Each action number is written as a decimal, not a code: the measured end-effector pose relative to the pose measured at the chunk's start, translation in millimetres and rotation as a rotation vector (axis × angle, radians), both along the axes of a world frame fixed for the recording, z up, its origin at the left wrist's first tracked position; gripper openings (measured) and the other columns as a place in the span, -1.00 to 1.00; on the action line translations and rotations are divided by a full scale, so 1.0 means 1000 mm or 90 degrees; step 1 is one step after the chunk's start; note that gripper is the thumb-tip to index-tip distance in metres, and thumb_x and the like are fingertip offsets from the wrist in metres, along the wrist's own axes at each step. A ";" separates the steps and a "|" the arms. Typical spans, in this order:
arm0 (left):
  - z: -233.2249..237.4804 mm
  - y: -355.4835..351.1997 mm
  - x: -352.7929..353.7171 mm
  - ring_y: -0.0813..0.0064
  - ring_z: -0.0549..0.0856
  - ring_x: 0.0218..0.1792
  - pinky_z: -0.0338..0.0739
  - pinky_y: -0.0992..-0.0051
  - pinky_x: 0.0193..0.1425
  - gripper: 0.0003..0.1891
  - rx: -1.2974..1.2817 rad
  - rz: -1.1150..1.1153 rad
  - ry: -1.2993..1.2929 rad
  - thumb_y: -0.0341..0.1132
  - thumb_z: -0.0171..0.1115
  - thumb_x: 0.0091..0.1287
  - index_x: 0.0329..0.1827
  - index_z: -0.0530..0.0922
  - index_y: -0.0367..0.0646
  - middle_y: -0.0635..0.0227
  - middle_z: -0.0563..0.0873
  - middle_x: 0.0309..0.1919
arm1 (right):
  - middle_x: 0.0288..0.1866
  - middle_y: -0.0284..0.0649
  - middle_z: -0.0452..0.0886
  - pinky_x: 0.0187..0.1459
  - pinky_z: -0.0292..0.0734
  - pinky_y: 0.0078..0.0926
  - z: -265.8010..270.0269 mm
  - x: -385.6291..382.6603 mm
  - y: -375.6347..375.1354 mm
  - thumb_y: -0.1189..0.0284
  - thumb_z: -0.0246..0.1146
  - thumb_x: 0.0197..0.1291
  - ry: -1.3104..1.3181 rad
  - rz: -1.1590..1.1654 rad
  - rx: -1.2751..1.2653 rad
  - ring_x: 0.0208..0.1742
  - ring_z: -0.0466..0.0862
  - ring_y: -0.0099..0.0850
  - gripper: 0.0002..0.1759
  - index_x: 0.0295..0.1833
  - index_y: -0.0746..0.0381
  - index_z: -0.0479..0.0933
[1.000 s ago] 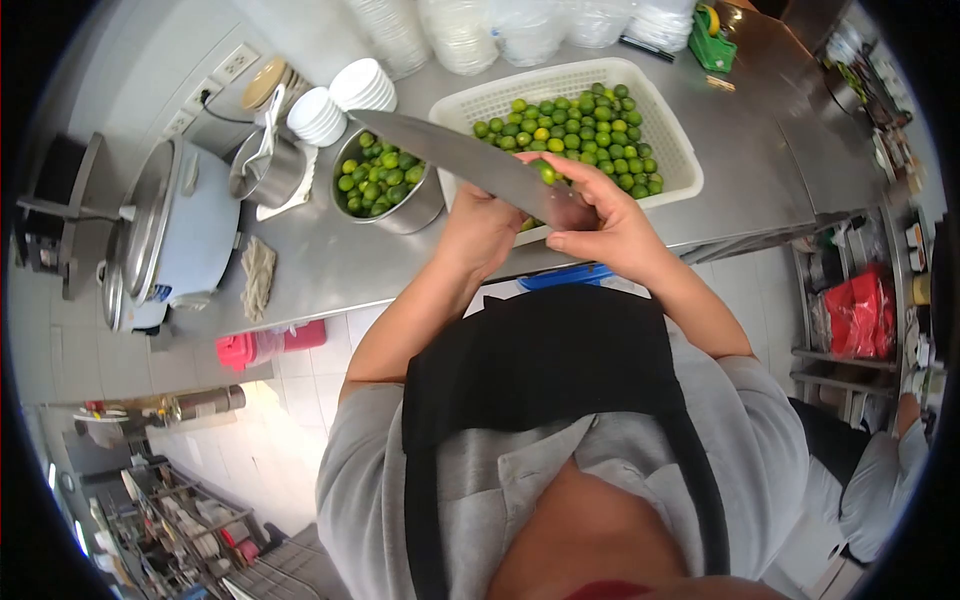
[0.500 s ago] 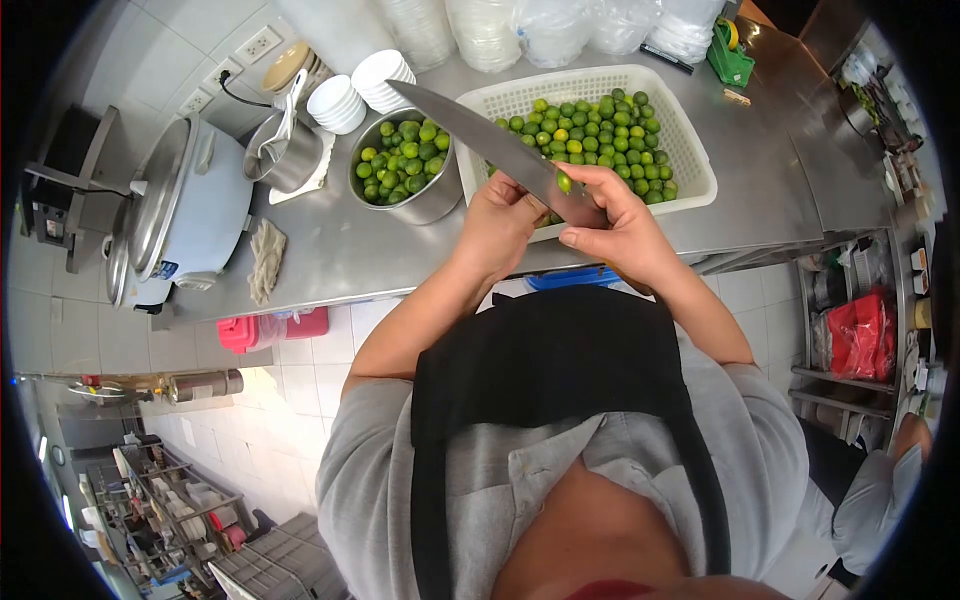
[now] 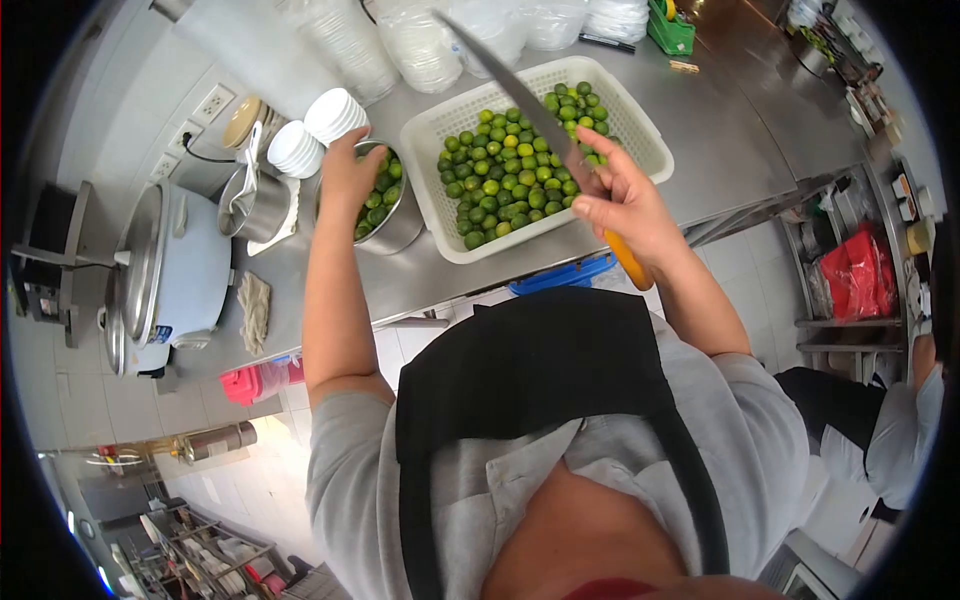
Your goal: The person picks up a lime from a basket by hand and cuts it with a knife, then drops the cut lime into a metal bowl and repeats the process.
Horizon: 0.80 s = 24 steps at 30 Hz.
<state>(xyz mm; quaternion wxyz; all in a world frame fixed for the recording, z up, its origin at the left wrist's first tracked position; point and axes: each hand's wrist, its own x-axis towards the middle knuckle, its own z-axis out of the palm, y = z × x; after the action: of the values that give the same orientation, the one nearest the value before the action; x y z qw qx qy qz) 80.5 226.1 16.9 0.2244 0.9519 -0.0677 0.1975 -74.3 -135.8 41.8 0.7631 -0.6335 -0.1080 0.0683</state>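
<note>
My right hand [image 3: 630,205] grips a large knife by its orange handle [image 3: 628,262]. The knife's long grey blade [image 3: 520,92] points up and to the left, above a white perforated basket [image 3: 425,195] of small green limes [image 3: 510,170]. Over at the left, my left hand [image 3: 350,175] reaches over the rim of a steel pot [image 3: 402,228] that also holds limes [image 3: 380,195]. Its thumb and fingers are apart, with no lime visible between them; part of the fingers is hidden.
Stacked white bowls [image 3: 335,115] stand behind the pot. Left of it are a smaller steel pot [image 3: 262,210], a cloth glove [image 3: 254,312] and a large rice cooker [image 3: 190,260]. Bagged plastic containers [image 3: 415,45] line the back. Another person [image 3: 890,440] is at the far right.
My left hand has left the knife blade and moved left to the steel pot. The knife stays in my right hand, its blade now swung more upright. The camera view has shifted.
</note>
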 end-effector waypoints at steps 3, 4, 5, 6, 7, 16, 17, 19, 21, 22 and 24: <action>0.005 -0.078 0.011 0.14 0.65 -0.05 0.51 0.30 0.08 -0.67 -0.078 -0.236 0.171 -0.29 0.27 0.19 0.04 0.61 -0.09 0.10 0.66 -0.07 | -0.26 -0.33 0.50 -0.49 0.32 -0.73 -0.003 0.002 -0.002 0.50 0.31 0.14 0.029 -0.069 0.028 -0.39 0.43 -0.70 -0.25 0.43 0.18 0.15; 0.002 -0.100 0.015 0.17 0.65 -0.04 0.52 0.30 0.09 -0.70 -0.024 -0.253 0.212 -0.30 0.28 0.19 0.00 0.62 -0.06 0.09 0.66 -0.06 | -0.24 -0.34 0.51 -0.48 0.32 -0.72 -0.002 0.001 -0.001 0.50 0.31 0.13 0.040 -0.078 0.038 -0.38 0.43 -0.71 -0.31 0.37 0.20 0.22; -0.011 -0.119 0.028 0.16 0.64 -0.04 0.52 0.29 0.09 -0.72 0.095 -0.270 0.230 -0.31 0.28 0.17 -0.03 0.63 -0.05 0.10 0.66 -0.08 | -0.24 -0.34 0.51 -0.48 0.32 -0.72 -0.003 -0.001 0.000 0.50 0.31 0.13 0.039 -0.081 0.038 -0.38 0.43 -0.71 -0.31 0.37 0.20 0.22; -0.025 -0.134 0.039 0.15 0.64 -0.04 0.52 0.28 0.09 -0.74 0.217 -0.287 0.245 -0.31 0.29 0.16 -0.07 0.63 -0.05 0.11 0.66 -0.09 | -0.23 -0.35 0.51 -0.46 0.33 -0.71 -0.004 -0.001 0.001 0.50 0.32 0.13 0.036 -0.059 0.045 -0.37 0.43 -0.71 -0.32 0.36 0.21 0.22; -0.028 -0.147 0.035 0.15 0.64 -0.04 0.52 0.28 0.09 -0.74 0.219 -0.291 0.241 -0.31 0.29 0.16 -0.07 0.63 -0.05 0.11 0.66 -0.09 | -0.22 -0.36 0.51 -0.45 0.34 -0.71 -0.004 -0.003 0.001 0.50 0.32 0.13 0.032 -0.038 0.052 -0.36 0.43 -0.72 -0.33 0.36 0.23 0.23; -0.022 -0.145 0.022 0.15 0.64 -0.07 0.58 0.31 -0.03 -0.67 0.002 -0.256 0.198 -0.50 0.17 0.17 0.03 0.56 -0.05 0.18 0.64 -0.12 | -0.18 -0.40 0.53 -0.33 0.36 -0.72 -0.012 -0.011 -0.017 0.49 0.31 0.16 0.035 -0.071 0.076 -0.22 0.48 -0.69 -0.43 0.28 0.23 0.30; -0.013 -0.143 0.014 0.15 0.64 -0.07 0.58 0.31 -0.03 -0.67 0.006 -0.260 0.197 -0.50 0.17 0.17 0.03 0.56 -0.05 0.18 0.64 -0.12 | -0.11 -0.37 0.51 -0.40 0.40 -0.73 -0.014 -0.009 -0.018 0.47 0.30 0.17 0.052 -0.075 0.090 -0.24 0.48 -0.69 -0.40 0.31 0.23 0.28; 0.007 -0.139 -0.005 0.25 0.65 -0.04 0.61 0.41 0.00 -0.63 -0.752 -0.242 0.409 -0.53 0.06 0.29 0.19 0.42 -0.22 0.15 0.62 -0.10 | -0.03 -0.33 0.49 -0.47 0.44 -0.74 -0.016 -0.007 -0.018 0.45 0.29 0.18 0.068 -0.075 0.103 -0.25 0.48 -0.68 -0.38 0.33 0.24 0.25; 0.008 -0.136 -0.019 0.28 0.64 -0.02 0.62 0.44 0.04 -0.62 -0.902 -0.340 0.458 -0.52 0.06 0.33 0.23 0.35 -0.27 0.13 0.61 -0.08 | -0.06 -0.32 0.50 -0.47 0.44 -0.73 -0.015 -0.002 -0.013 0.44 0.30 0.18 0.076 -0.067 0.106 -0.27 0.48 -0.68 -0.37 0.34 0.22 0.24; 0.008 -0.136 -0.027 0.32 0.64 -0.01 0.62 0.46 0.07 -0.60 -1.051 -0.441 0.506 -0.51 0.05 0.37 0.27 0.28 -0.33 0.12 0.59 -0.05 | -0.06 -0.32 0.50 -0.47 0.44 -0.73 -0.012 0.000 -0.009 0.44 0.30 0.18 0.075 -0.062 0.104 -0.27 0.48 -0.68 -0.37 0.34 0.22 0.24; 0.009 -0.145 -0.046 0.32 0.64 -0.01 0.61 0.46 0.11 -0.60 -1.081 -0.436 0.524 -0.48 0.07 0.38 0.26 0.29 -0.32 0.11 0.57 -0.02 | -0.10 -0.30 0.51 -0.46 0.43 -0.74 -0.002 0.000 -0.001 0.44 0.29 0.18 0.053 -0.019 0.091 -0.29 0.48 -0.69 -0.36 0.36 0.18 0.22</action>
<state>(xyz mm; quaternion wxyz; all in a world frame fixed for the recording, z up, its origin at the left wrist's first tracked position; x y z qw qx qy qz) 34.2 81.2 26.4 0.8800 0.3999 -0.0919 -0.2393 -74.3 -137.2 39.6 0.8111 -0.5757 -0.0712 0.0756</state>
